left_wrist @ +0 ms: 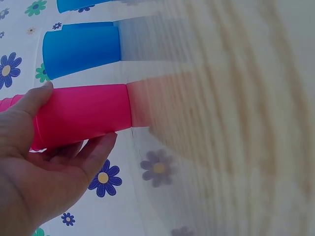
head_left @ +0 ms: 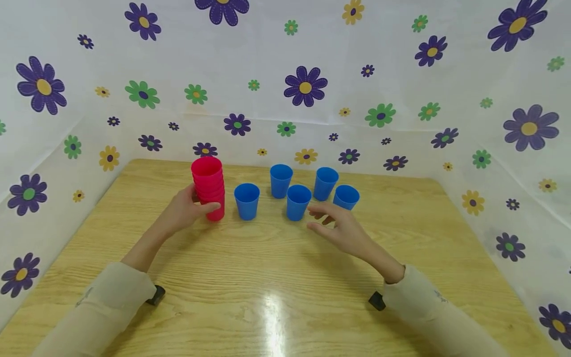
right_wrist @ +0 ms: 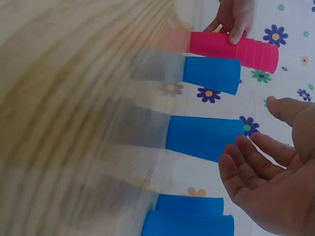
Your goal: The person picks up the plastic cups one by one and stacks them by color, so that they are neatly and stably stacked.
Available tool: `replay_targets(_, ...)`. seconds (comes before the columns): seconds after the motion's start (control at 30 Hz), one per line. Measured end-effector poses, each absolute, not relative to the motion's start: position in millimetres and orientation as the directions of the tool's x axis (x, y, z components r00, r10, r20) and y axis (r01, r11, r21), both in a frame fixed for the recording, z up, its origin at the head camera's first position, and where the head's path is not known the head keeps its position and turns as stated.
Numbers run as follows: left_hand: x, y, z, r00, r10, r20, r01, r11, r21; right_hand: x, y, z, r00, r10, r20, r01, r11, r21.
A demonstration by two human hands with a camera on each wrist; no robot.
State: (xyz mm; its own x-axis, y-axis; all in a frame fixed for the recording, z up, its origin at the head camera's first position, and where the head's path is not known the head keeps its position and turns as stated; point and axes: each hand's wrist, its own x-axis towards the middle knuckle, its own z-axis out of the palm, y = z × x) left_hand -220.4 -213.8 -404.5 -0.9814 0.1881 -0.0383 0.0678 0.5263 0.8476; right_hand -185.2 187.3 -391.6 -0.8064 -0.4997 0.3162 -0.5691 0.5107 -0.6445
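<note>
A stack of red cups stands upright at the left of the group, and my left hand grips its lower part with the thumb across the front. The left wrist view shows the fingers curled round the red stack from the other side. My right hand hovers just right of the front middle blue cup, its fingers loosely bent and holding nothing. In the right wrist view that hand has a gap between thumb and fingers. Whether its fingertips touch the blue cup I cannot tell.
Beside the red stack stands another blue cup. Behind are two more, a back left blue cup and a back right blue cup. One blue cup is partly hidden by my right hand. Flower-printed cloth surrounds the wooden table.
</note>
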Motion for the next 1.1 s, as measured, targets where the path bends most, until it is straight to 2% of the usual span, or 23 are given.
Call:
replay_targets(0.23,-231.4,-210.4,-405.2,-0.99,0.132,-0.05,0.026,0.516,0.856,-181.5,208.7,-396.9,-0.897,-0.366,0.249,-0.431,0.6,-0.674)
replay_targets(0.5,-243.9,-210.2,-403.7,-0.996,0.074,-0.047,-0.003,0.51,0.86,-180.8,230.9,-399.5,-0.956,-0.252,0.149,-0.284,0.672,-0.684)
replay_targets(0.83,-254.0,-212.2,-404.1,-0.999,0.016,-0.037,-0.025,0.477,0.879,-184.0,255.5,-401.3,-0.992,-0.094,0.078,-0.122,0.697,-0.706)
replay_targets(1.1,-259.4,-213.1,-404.5,-0.998,-0.037,-0.043,-0.056,0.478,0.877,-196.4,263.9,-402.1,-0.999,-0.035,0.034,-0.048,0.637,-0.769)
